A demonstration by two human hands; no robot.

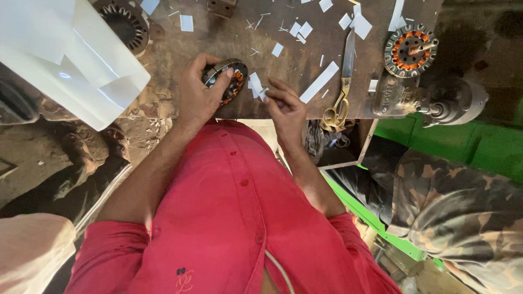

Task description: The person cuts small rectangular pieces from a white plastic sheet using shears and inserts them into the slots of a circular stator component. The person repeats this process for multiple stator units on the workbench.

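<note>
My left hand clamps a small motor stator at the near edge of the table, thumb and fingers wrapped round its metal rim, copper windings showing inside. My right hand pinches a small white paper slip in a closed fingertip grip just beside the stator. I judge the insulating work is partway: some copper is in the core, and whether any slot already has its paper I cannot tell.

Counting: one stator in my grip, one wound stator near the right edge of the table, one bare stator core at the far left. One pair of scissors lies right of my right hand. One long paper strip lies beside them, with many small white offcuts scattered across the far side. One large white sheet overhangs the left corner.
</note>
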